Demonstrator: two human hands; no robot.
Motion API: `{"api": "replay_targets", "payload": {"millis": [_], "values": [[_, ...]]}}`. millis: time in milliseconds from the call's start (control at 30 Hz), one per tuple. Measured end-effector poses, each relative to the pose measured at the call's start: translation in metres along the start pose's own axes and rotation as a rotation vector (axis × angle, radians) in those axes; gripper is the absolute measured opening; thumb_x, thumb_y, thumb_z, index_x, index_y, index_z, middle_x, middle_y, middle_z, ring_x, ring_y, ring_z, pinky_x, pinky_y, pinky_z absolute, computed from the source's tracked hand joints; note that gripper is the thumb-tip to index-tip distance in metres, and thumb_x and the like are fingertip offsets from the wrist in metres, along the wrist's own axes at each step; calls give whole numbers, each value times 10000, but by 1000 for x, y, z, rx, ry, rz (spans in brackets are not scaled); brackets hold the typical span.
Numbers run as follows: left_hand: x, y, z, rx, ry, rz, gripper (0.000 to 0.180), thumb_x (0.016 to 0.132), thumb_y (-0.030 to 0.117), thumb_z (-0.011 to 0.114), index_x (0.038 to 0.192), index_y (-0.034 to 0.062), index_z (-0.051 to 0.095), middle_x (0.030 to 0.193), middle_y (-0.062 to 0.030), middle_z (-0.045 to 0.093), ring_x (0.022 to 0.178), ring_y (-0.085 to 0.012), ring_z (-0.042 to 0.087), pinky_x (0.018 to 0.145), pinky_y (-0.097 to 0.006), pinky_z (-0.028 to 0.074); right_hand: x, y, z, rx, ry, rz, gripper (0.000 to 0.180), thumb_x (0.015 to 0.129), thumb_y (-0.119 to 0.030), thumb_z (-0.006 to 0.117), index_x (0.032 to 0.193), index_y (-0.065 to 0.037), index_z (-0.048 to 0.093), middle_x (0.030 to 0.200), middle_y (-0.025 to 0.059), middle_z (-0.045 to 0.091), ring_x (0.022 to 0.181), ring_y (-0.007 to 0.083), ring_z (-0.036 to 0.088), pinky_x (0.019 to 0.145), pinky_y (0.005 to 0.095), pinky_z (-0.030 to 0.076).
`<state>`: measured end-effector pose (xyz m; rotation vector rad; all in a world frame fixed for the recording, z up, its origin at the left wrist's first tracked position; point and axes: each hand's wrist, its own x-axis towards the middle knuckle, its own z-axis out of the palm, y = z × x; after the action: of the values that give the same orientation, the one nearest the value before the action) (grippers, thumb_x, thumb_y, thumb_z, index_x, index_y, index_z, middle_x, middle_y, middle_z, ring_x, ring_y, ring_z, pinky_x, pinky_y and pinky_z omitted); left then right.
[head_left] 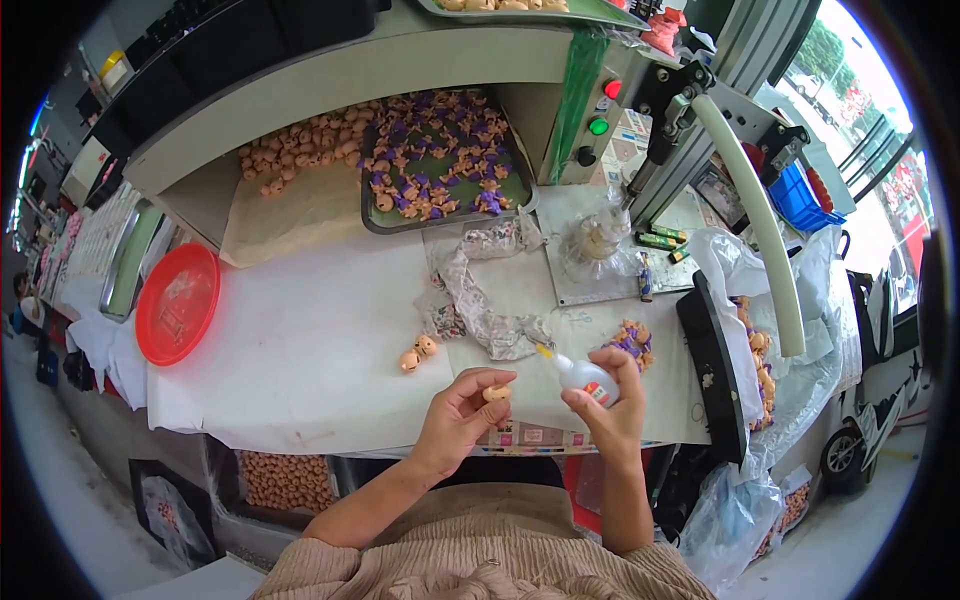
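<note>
At the left of the frame a round red tray (177, 303) lies on the white table cover (300, 350), near its left edge. Above and right of it, in the upper middle, a heap of small tan figure heads (300, 150) sits on brown paper, and just right of that a dark tray (445, 165) holds many tan and purple figures. Lower, near the middle of the frame, two tan heads (418, 353) rest loose on the cover, just left of a crumpled printed rag (480, 300).

Below them the left hand (460, 410) pinches one small tan head (496, 394) between thumb and fingertips, fingers closed on it, held above the table's near edge. Just right, the right hand (605, 405) is wrapped around a small white glue bottle (583, 377), its yellow nozzle tipped up and left toward the rag, not touching the tan head. Behind that hand a small pile of purple and tan pieces (630, 345) lies on the cover. Farther right stands a black upright panel (712, 365), and a pale tube (765, 230) curves down from the metal machine frame (680, 120) at upper right.
</note>
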<state>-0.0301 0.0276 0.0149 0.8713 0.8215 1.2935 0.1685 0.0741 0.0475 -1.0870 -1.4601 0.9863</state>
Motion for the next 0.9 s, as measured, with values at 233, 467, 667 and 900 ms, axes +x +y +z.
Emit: {"api": "replay_targets", "payload": {"millis": [233,467,667,900], "values": [[-1,-3,-1,19,70,-17,313,872,52,640,1161,21,526,1084,-67,597,895,-111,597,813,-258,503,-16,-8,-8,66,-6,-9,414,645,-114,854,926,-24,564,839,7,565,785,103,533,677,249,447],[-1,-5,-4,-56,50,-64,355,845,28,664,1168,5,520,1106,-75,593,1036,-167,602,898,-295,492,-19,-3,-3,-148,-7,-310,385,628,-203,864,873,-27,624,788,55,581,678,180,537,626,298,427],[-3,-3,-4,-104,61,-59,359,834,10,669,1167,6,536,1112,-61,592,1008,-129,583,894,-271,488,-21,-6,2,-200,-33,-310,388,649,-246,851,882,-18,642,726,59,598,669,181,544,605,293,423],[-4,-1,-2,-108,67,-67,352,836,17,672,1162,7,541,1097,-53,601,992,-117,591,875,-250,493,-21,-5,3,-212,-57,-290,374,648,-223,852,889,-21,650,721,59,600,663,182,542,593,296,423]]}}
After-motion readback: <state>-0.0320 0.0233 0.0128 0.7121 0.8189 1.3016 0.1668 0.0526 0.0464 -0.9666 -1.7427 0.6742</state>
